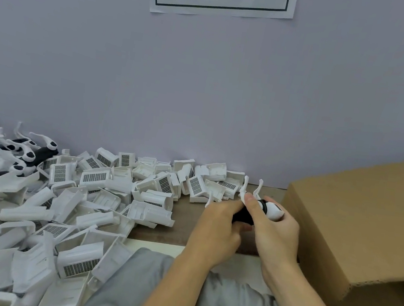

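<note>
Brown desk [183, 228] abuts grey wall [205, 88]; left hand [216, 225] and right hand [277, 232] grip a black-and-white clip [273, 210] between white housings [88, 201] and cardboard box [367, 230].

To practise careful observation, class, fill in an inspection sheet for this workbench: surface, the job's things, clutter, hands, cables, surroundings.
Surface: brown table, with a bare strip in front of the hands.
Job's things: one black-and-white part with thin white prongs, held above the table.
Clutter: a heap of white grilled casings on the left; more black-and-white pieces at the far left; a cardboard box on the right.
Hands: left hand and right hand both grip the part, fingers curled round it.
Cables: nothing seen.
Surroundings: grey wall with a paper sign.
</note>
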Available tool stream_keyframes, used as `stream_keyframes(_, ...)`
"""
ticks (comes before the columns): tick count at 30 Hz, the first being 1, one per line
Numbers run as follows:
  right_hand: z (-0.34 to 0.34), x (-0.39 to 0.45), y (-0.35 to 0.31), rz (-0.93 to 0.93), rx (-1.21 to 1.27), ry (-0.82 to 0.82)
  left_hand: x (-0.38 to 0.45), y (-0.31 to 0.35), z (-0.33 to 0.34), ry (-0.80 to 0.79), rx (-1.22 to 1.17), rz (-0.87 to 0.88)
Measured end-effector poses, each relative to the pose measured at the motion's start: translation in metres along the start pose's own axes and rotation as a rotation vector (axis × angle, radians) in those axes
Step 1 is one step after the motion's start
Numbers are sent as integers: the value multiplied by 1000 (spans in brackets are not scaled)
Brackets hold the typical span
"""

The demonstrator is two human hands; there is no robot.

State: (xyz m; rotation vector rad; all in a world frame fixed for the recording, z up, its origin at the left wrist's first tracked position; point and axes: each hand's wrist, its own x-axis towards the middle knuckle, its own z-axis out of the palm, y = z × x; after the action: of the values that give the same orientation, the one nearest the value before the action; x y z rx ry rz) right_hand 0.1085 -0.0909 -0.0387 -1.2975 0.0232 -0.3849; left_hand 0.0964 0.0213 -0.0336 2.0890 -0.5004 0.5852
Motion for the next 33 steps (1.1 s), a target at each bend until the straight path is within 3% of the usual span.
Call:
stream_keyframes(6, 2, 3, 0, -14, -152, 56, 0, 1, 1, -58, 35, -48)
stream_keyframes(18, 2, -1, -5, -46, -174, 84, 0, 3, 2, -65, 105, -45)
stream_keyframes(22, 7, -5, -6, -58, -97, -17, -1, 2, 1, -1, 113, -115)
stream_keyframes(25, 7, -7, 2, -16, -78, -179, 1, 0, 3, 176, -107, -236)
stream_keyframes(28, 6, -8, 4, 38, -130, -217, 7, -3, -1, 428, -343, -468)
stream_keyframes(31, 6, -6, 3, 84, -179, -196, 10, -6, -10, 617, -817, -791)
stream_keyframes(33, 6, -6, 5, 131, -222, -186, 11, -8, -17, 653, -1113, -863)
